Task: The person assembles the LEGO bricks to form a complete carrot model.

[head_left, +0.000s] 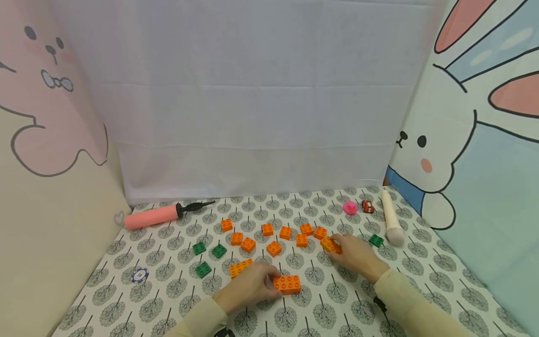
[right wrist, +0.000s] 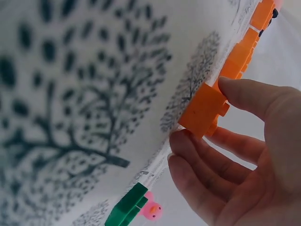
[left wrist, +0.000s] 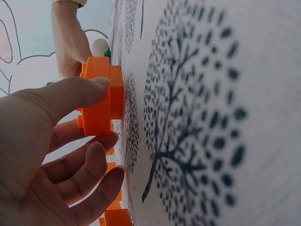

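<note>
My left hand (head_left: 250, 286) pinches a large orange toy brick (head_left: 287, 284) at its left end, near the front of the cloth. In the left wrist view the thumb lies on the near side of that brick (left wrist: 98, 115), the other fingers curling below and behind. Farther right, my right hand (head_left: 358, 256) grips another orange brick (head_left: 329, 245) between thumb and fingers; the right wrist view shows this brick (right wrist: 203, 110) close to the cloth. Behind my left hand lies a long orange brick (head_left: 240, 267), partly covered by it.
Several small orange bricks (head_left: 273, 248) are scattered beyond the hands. Green bricks (head_left: 219, 251) lie left, with one green brick (head_left: 376, 240) right. Around them are a poker chip (head_left: 140, 275), pink pump (head_left: 151, 217), pink duck (head_left: 350, 207), red toy car (head_left: 367, 206) and white brush (head_left: 391, 217).
</note>
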Demonstrator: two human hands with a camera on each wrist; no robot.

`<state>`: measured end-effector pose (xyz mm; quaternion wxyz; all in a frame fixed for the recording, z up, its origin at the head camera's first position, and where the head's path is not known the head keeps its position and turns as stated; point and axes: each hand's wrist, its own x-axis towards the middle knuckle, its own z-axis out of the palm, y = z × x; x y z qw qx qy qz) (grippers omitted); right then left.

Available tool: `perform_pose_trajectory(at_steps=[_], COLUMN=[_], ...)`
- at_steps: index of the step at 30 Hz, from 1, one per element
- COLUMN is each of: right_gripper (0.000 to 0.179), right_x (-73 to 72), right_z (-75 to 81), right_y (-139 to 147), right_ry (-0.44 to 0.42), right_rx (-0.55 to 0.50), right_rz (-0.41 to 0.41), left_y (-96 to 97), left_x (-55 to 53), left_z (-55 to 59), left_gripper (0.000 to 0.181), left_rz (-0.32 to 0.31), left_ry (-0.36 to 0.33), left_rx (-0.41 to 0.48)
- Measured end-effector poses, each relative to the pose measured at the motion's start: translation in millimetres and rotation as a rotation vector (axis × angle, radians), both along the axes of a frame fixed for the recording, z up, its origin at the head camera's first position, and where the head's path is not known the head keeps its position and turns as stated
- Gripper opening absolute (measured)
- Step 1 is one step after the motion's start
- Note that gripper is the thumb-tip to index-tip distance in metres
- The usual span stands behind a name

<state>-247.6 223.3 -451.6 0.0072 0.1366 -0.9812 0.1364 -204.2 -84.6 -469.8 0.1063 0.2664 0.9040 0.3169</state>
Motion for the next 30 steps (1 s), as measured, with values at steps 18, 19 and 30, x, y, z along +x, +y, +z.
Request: perform_pose_trajectory(at_steps=[18, 19, 30], right_gripper=[0.044, 0.043, 0.041], right_x=[7.5, 9.0, 29.0], right_z=[7.0, 7.9, 9.6], right_y=[0, -1, -21], right_ry=[0.053, 0.062, 0.072], right_rx=[-0.069, -0.076, -0.166], right_rz=[0.096, 0.117, 0.503], left_y=[2.2, 2.1, 1.6], left_x=[1.6, 1.4, -0.8], left_z=[4.0, 3.9, 3.6], left_gripper=[0.038, 0.038, 0.037], left_rz=[0.007, 0.009, -0.026], left_ry=[-0.025, -0.025, 0.048], left_rx=[0.006, 0.007, -0.02])
